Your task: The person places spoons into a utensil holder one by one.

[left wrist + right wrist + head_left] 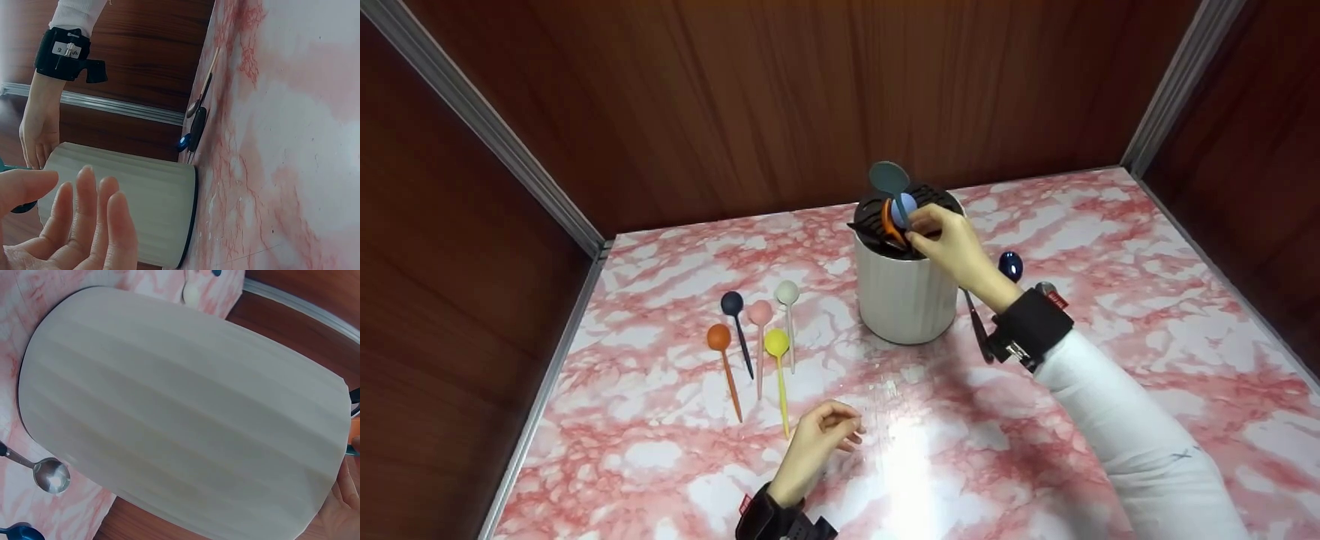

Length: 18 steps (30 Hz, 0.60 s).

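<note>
At the ribbed off-white utensil holder point(906, 300), my right hand point(952, 244) pinches the handle of a dark teal spoon point(889, 178) between thumb and fingers. The spoon's round bowl points up and its handle runs down to the holder's black slotted top. A periwinkle spoon head point(904, 207) and an orange-edged utensil point(889, 221) stick out beside it. My left hand point(821, 435) hovers low over the table in front of the holder, holding nothing, its fingers loosely bent. In the right wrist view the holder hides most of the right hand.
Left of the holder lie several spoons: an orange spoon point(719, 339), navy spoon point(732, 304), pink spoon point(760, 313), yellow spoon point(777, 343) and pale spoon point(787, 292). To its right are a shiny blue spoon point(1011, 265) and a metal spoon point(52, 476). Brown panels enclose the marbled table.
</note>
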Each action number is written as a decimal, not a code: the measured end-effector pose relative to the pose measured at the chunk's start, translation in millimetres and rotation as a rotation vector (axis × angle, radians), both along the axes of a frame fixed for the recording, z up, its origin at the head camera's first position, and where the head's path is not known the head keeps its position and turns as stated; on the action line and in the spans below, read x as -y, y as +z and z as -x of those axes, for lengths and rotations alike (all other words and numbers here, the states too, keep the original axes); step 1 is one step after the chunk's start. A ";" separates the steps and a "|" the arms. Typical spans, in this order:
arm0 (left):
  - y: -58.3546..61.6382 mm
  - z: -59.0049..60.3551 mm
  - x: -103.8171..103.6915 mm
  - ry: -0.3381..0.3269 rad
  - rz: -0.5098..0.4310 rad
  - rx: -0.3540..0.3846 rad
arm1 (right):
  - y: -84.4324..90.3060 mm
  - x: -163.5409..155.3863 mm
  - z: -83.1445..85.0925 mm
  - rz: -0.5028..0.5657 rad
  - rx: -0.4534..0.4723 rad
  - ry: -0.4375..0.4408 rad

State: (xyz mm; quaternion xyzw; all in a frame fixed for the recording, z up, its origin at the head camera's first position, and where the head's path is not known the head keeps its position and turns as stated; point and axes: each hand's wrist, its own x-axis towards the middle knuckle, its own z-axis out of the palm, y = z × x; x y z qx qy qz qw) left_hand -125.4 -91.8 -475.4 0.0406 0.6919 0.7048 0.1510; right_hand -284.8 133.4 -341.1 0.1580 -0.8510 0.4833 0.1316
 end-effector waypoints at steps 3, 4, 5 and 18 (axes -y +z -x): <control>0.4 -0.1 0.3 0.001 0.001 0.002 | 0.4 0.1 -1.2 0.015 0.003 0.010; 0.1 -0.1 0.2 0.002 0.003 0.004 | 0.7 -0.3 -1.9 0.021 0.003 0.013; -0.1 -0.1 0.1 0.002 0.004 0.005 | 1.0 -0.8 -2.7 0.026 0.004 0.017; -1.2 0.3 0.1 -0.012 0.010 0.000 | 1.9 -9.9 -19.1 0.036 -0.039 0.017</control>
